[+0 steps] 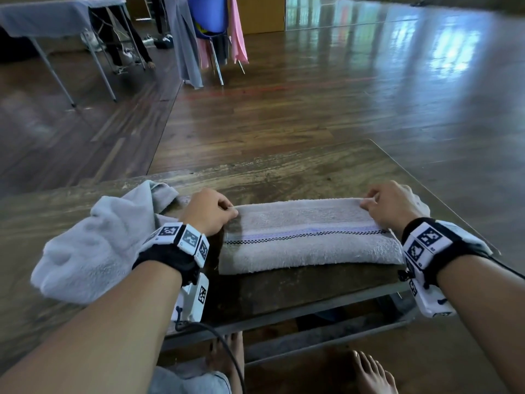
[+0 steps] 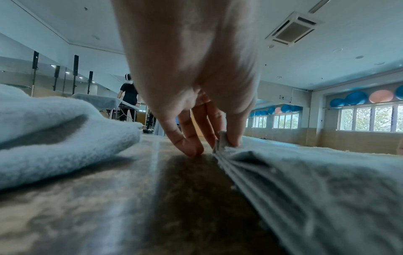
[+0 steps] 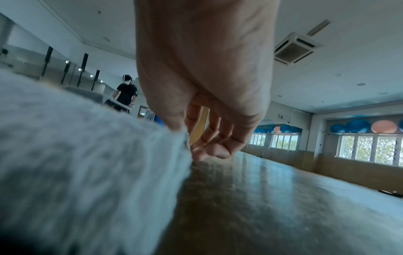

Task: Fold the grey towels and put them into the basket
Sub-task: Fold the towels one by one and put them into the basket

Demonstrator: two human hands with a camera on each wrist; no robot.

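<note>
Grey terry cloth fills the middle of our view: a folded towel [image 1: 309,234] lies flat on the worn wooden table [image 1: 284,172], close to its near edge, with a checked stripe running across it from left to right. Our left hand [image 1: 210,211] pinches the far left corner of this folded towel; in the left wrist view the thumb and a finger [image 2: 233,131] clamp the stacked layers at that corner, while the other fingertips touch the table just beside it. Our right hand [image 1: 392,206] pinches the far right corner in the same way, and in the right wrist view the thumb presses on the cloth edge while the remaining fingers [image 3: 218,148] curl down toward the table beside it. Both wrists carry black bands with white marker blocks.

To the left of the folded towel, a second grey towel [image 1: 102,240] lies crumpled in a loose heap on the table, partly under our left forearm; it does not touch the folded one. We see no basket in any view.

Beyond the table stretches a glossy wooden floor [image 1: 341,95]. Farther off stand a blue chair [image 1: 207,15] draped with grey and pink cloths and another table [image 1: 56,18] covered in grey fabric. Our bare feet [image 1: 372,373] show below the table's near edge.
</note>
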